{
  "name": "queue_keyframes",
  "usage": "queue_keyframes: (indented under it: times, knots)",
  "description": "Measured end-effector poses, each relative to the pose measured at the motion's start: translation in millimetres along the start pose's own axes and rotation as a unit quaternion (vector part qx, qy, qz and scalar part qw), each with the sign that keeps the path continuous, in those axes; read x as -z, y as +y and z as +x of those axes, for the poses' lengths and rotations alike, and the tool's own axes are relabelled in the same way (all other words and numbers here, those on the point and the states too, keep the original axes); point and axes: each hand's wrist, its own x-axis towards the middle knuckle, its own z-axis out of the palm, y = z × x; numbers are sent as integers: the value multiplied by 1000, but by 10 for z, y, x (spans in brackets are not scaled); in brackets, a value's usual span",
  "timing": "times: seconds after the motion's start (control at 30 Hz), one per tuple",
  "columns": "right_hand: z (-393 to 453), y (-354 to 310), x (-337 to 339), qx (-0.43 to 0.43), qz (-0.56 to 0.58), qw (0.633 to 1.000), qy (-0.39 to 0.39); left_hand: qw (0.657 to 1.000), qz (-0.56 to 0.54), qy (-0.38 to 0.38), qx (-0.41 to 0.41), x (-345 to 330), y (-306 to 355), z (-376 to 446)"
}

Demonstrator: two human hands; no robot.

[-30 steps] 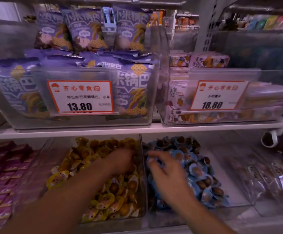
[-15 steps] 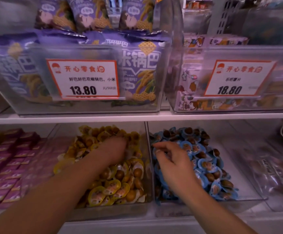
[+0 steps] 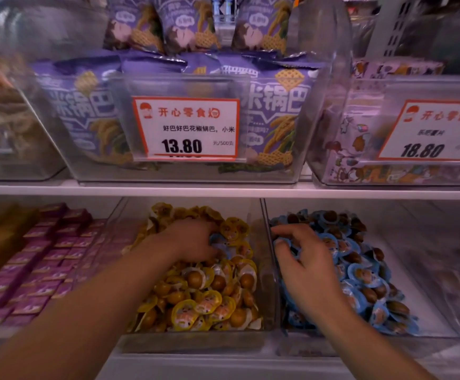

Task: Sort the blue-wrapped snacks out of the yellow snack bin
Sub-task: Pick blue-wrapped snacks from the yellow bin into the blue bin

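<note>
**Picking blue strays out of the yellow bin**

My left hand [image 3: 193, 239] is deep in the yellow snack bin [image 3: 196, 338], fingers curled down into the pile. Just under its fingertips a blue-wrapped snack [image 3: 219, 242] shows among the yellow-wrapped snacks [image 3: 201, 305]; my grip looks closed around it, though the knuckles hide exactly how. I judge this to be the picking step: one stray found, not yet lifted out.

To the right of that hand, past the clear wall between the two bins, my right hand [image 3: 305, 267] rests on the near-left corner of the blue snack bin [image 3: 429, 333], fingers bent and pinching a blue wrapper [image 3: 283, 242] at the edge of the blue pile [image 3: 360, 270].

The next move, as I see it, calls for lifting the left hand straight up so no yellow pieces come with it, then carrying the stray over the divider to the right. After that the pile wants stirring, since more blue may be buried.

Both bins sit on a white shelf [image 3: 223, 363]. Left of my left arm lie rows of purple packets [image 3: 45, 259]. Above my hands, on the upper shelf, a price card [image 3: 186, 128] fronts a clear bin of purple bags [image 3: 275, 111].
</note>
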Motion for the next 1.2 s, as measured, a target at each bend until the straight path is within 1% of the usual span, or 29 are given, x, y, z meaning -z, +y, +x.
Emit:
queue_keyframes:
  times: [0.07, 0.1, 0.23, 0.37, 0.43, 0.53, 0.67, 0.7, 0.77, 0.83, 0.9, 0.97, 1.0, 1.1, 1.2]
  knots:
    - [-1, 9, -6, -5, 3, 1000, 0, 998, 48, -28, 5, -46, 62, 74]
    - [0, 11, -10, -9, 3, 1000, 0, 998, 63, -24, 5, -83, 94, 96]
    - [10, 0, -31, -18, 9, 1000, 0, 991, 124, 41, 2, -248, 161, 192]
    - [18, -4, -28, -24, 21, 999, -2, 996, 61, 62, -23, -260, 134, 194]
    - [18, -6, -25, -23, 24, 999, 0, 997, 41, 61, -30, -256, 121, 160]
    - [17, -14, -18, -15, 12, 1000, 0, 998, -10, 34, -42, -205, 143, 102]
    - [16, -14, -15, -12, 5, 1000, -2, 984, -156, -45, -69, -90, 294, 83]
    - [16, -13, -17, -11, 3, 1000, -3, 982, -160, -58, -80, -83, 357, 88]
    - [17, -10, -21, -11, 2, 1000, -2, 986, -119, -62, -99, -100, 474, 102]
    - [18, -10, -27, -12, 2, 1000, -1, 991, -75, -41, -102, -135, 530, 126]
    - [22, -2, -27, -17, 3, 1000, -1, 991, -80, -29, -98, -148, 528, 135]
    - [25, 5, -21, -19, 8, 1000, -3, 988, -131, -4, -88, -136, 464, 106]
    - [30, 8, -19, -18, 10, 1000, -4, 980, -182, 23, -73, -110, 413, 65]
    - [47, -7, -10, -9, 20, 1000, 1, 931, -339, 132, -14, 65, 189, -162]
    - [71, -72, 35, 5, 47, 999, 27, 880, -428, 204, 26, 240, 34, -532]
